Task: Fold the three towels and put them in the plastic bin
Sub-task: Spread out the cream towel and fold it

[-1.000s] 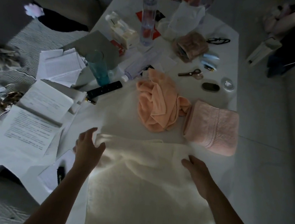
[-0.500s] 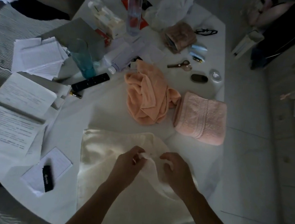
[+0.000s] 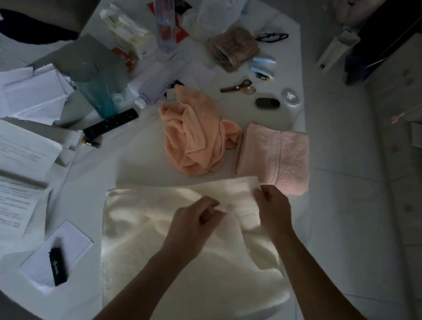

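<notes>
A cream towel (image 3: 161, 252) lies spread over the near part of the white table (image 3: 280, 20). My left hand (image 3: 194, 224) pinches its far edge near the middle. My right hand (image 3: 273, 211) pinches the same edge further right, where the towel's corner lifts toward the pink towel. A crumpled orange towel (image 3: 197, 133) sits beyond the cream one. A folded pink towel (image 3: 276, 155) lies to its right, near the table's right edge. No plastic bin shows in the head view.
Papers (image 3: 14, 147) and a notepad with a black device (image 3: 58, 261) fill the table's left side. A remote (image 3: 111, 123), a teal glass (image 3: 101, 91), a clear bottle (image 3: 165, 15), scissors (image 3: 239, 87) and small items crowd the far half. Tiled floor lies to the right.
My hands left the towel's two far corners, met at the middle of the cloth and pinched it. Now they have moved up and right, carrying the edge toward the pink towel.
</notes>
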